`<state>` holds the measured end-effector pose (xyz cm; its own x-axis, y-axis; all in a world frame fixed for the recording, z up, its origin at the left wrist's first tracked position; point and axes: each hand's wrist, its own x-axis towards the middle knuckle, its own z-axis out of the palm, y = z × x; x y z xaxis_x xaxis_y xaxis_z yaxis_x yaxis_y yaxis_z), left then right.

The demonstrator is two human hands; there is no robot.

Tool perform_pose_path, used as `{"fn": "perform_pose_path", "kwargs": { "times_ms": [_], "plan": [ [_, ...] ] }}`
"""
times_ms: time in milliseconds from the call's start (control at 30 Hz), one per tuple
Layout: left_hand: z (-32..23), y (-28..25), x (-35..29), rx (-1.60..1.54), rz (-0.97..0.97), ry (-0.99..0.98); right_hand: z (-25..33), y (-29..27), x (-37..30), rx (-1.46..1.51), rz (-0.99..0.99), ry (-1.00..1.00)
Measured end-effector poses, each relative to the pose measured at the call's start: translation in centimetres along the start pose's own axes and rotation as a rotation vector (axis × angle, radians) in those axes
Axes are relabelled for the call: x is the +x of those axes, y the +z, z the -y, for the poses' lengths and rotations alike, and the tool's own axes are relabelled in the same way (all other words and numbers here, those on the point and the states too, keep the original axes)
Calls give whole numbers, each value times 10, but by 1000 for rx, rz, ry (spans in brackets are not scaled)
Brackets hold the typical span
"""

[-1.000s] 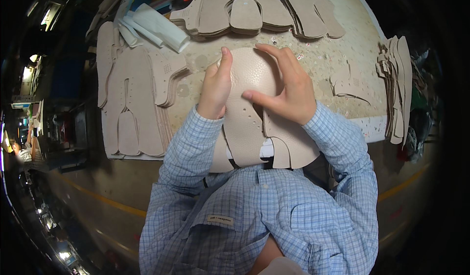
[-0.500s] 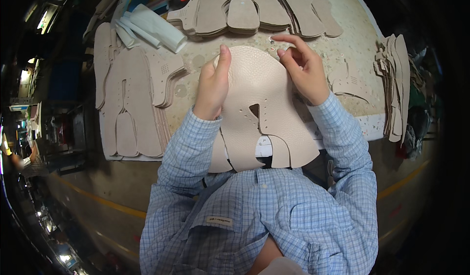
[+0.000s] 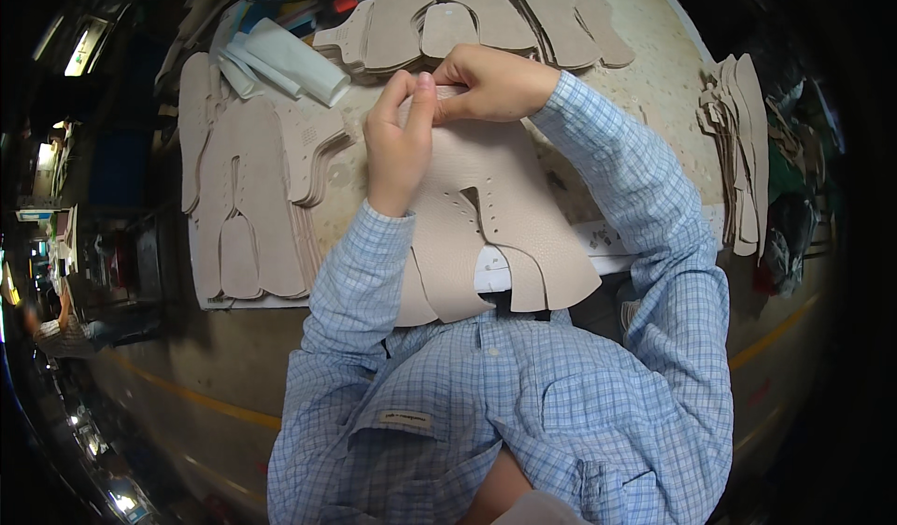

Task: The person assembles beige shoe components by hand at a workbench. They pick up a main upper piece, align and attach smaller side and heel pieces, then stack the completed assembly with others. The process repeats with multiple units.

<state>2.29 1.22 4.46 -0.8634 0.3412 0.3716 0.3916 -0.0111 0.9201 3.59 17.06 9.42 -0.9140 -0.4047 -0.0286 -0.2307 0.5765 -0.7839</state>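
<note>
A pale beige leather piece with a pebbled face, punched holes and a slit spreads in front of me, its near flaps hanging past the table's front edge toward my shirt. My left hand is closed on its far left corner, thumb uppermost. Reaching across the far edge, my right hand is bent inward with its fingertips against that same corner, beside the left thumb. Both hands are closed on the leather. What the right fingertips do under the edge is partly hidden.
Stacked leather cutouts lie at the left, with another stack at the far side. More pieces pile up at the right edge. Folded pale sheets and a red object lie at the far left of the worktable.
My right hand has moved left from beside the leather's right edge to its far left corner and closed there. My left hand has shifted slightly, still holding the leather.
</note>
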Motion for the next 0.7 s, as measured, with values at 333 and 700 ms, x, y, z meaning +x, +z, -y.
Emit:
{"fn": "perform_pose_path", "kwargs": {
  "times_ms": [333,700],
  "plan": [
    [12,-11,3,-144,-80,-150,-5,24,-21,353,58,122],
    [24,-9,6,-13,-145,-128,-13,60,-74,515,-48,225]
  ]
}}
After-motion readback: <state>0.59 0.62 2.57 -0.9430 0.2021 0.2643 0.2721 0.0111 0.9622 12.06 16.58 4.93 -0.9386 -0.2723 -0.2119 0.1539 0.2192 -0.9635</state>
